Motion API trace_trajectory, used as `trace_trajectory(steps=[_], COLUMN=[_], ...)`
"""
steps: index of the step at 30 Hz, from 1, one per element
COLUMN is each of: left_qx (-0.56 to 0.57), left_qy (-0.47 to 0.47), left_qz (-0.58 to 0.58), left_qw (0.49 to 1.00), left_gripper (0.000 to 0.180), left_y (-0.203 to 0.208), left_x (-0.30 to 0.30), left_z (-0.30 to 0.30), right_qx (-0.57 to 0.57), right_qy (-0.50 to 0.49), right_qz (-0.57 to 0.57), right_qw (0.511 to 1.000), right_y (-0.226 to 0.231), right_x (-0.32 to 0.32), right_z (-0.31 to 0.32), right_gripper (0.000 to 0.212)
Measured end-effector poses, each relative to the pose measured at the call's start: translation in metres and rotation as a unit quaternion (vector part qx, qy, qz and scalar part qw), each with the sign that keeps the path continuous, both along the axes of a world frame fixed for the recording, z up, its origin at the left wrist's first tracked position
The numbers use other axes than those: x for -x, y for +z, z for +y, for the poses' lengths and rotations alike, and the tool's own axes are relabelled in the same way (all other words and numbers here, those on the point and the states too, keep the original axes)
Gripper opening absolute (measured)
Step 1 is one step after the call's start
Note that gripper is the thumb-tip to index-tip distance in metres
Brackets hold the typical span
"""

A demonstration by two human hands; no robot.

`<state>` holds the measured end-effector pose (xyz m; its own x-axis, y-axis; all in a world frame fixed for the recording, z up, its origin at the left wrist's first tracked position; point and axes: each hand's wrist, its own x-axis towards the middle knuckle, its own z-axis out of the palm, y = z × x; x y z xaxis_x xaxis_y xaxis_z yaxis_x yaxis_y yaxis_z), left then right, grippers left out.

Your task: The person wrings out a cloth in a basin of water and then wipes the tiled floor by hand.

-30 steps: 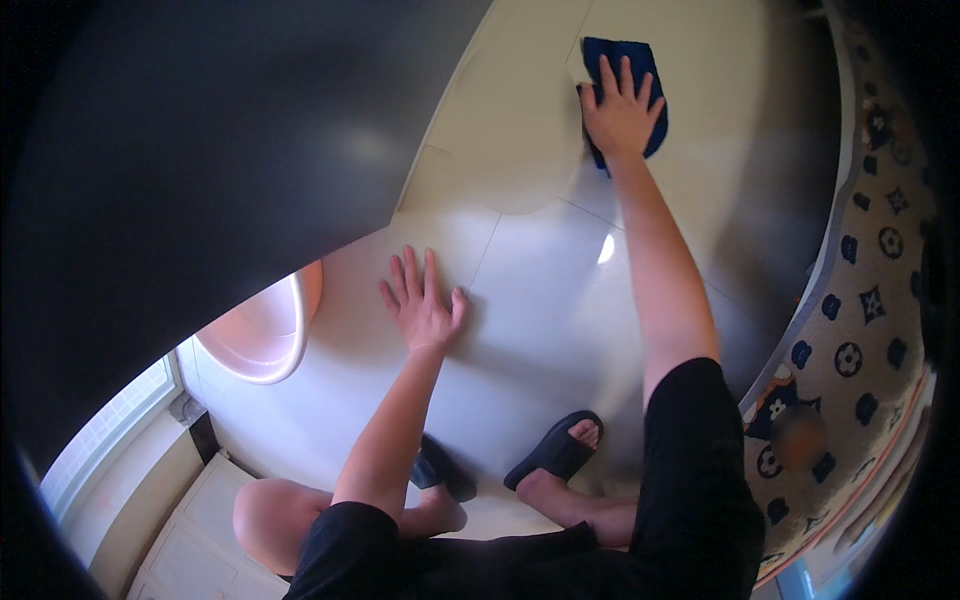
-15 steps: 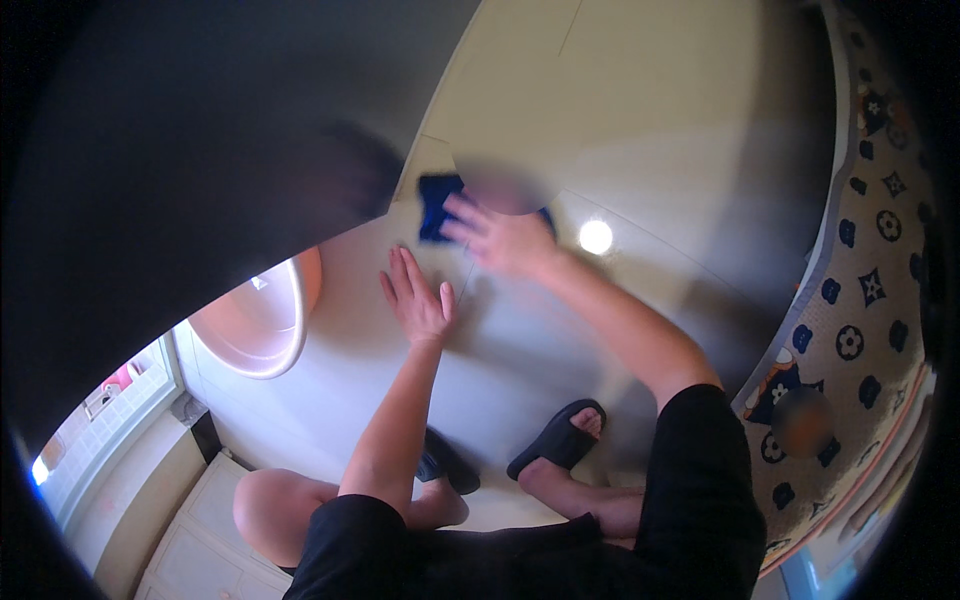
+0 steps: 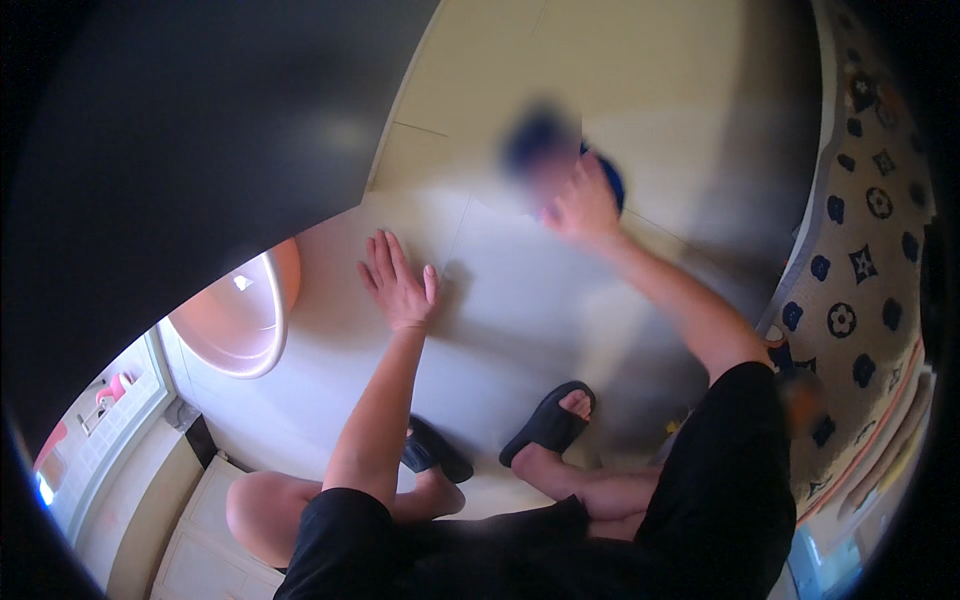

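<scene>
My left hand (image 3: pixel 400 288) lies flat on the pale tiled floor (image 3: pixel 500 270), fingers spread and nothing in them. Farther out and to the right, my right hand (image 3: pixel 587 208) is closed on a dark blue cloth (image 3: pixel 611 183) against the floor. Part of the cloth shows beyond the fingers on the right. A blurred patch covers the area left of the fingertips, so the rest of the cloth and some fingers cannot be made out.
An orange basin with a pale inside (image 3: pixel 262 325) stands left of my left hand. A large dark panel (image 3: pixel 220 130) overhangs the upper left. Patterned fabric (image 3: pixel 850 270) hangs along the right side. My black slippers (image 3: pixel 550 425) are on the floor close to me.
My right hand and the blue cloth have moved to the right across the floor. The left hand remains flat on the floor. The whole view has shifted slightly.
</scene>
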<state>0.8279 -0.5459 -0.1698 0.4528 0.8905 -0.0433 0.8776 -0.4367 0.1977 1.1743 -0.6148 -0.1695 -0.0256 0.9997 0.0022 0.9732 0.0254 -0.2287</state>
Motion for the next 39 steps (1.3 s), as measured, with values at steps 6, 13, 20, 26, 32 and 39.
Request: trace_trajectory(steps=[6,13,20,26,32,39], left_qx=[-0.007,-0.012,-0.01,-0.001,-0.023,-0.058], left_qy=[-0.003,-0.002,-0.001,0.001,-0.008,-0.014], left_qz=[-0.009,-0.006,-0.009,0.005,0.008,-0.019], left_qw=[1.0,1.0,1.0,1.0,1.0,0.998], left_gripper=[0.08,0.079,0.078,0.077,0.077,0.076], left_y=[0.003,0.004,0.0,0.003,0.005,0.002], left_x=[-0.005,-0.006,0.001,0.001,0.001,0.007], left_z=[0.003,0.004,0.005,0.003,0.009,0.017], right_qx=[0.027,-0.107,-0.044,0.029,-0.038,-0.03], right_qy=[0.167,-0.124,-0.442,-0.405,-0.204,-0.286], right_qz=[0.095,-0.035,-0.09,-0.125,0.063,0.037], right_qw=[0.981,0.986,0.892,0.905,0.976,0.957], right_y=[0.018,0.006,-0.016,-0.007,0.022,0.034], right_x=[0.107,-0.08,-0.151,0.0,0.116,0.084], right_z=[-0.056,0.029,-0.091,-0.105,-0.03,-0.063], right_gripper=[0.06,0.056,0.059,0.068,0.064,0.06])
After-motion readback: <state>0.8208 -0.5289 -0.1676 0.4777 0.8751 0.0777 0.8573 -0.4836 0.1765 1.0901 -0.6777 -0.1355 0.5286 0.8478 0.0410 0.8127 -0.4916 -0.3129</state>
